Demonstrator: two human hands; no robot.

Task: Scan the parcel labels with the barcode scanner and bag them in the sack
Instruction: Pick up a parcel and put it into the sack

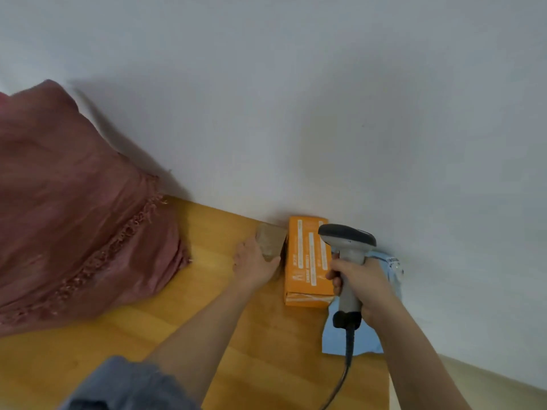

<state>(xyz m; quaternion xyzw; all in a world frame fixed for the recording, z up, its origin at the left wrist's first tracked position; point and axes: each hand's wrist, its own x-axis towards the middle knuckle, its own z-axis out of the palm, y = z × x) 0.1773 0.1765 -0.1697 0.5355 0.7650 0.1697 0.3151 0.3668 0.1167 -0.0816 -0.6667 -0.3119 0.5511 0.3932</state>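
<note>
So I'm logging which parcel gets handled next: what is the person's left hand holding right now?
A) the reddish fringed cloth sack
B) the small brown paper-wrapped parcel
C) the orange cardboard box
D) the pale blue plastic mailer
B: the left hand grips the small brown paper-wrapped parcel just left of the orange cardboard box, while the right hand holds the grey barcode scanner.

On the table (pixel 148 335), a sack (pixel 74 202) lies at the left. A small parcel (pixel 270 239) sits just left of a box (pixel 307 261); a flat bag (pixel 367 338) lies at the right, against the far wall (pixel 296 99).
</note>
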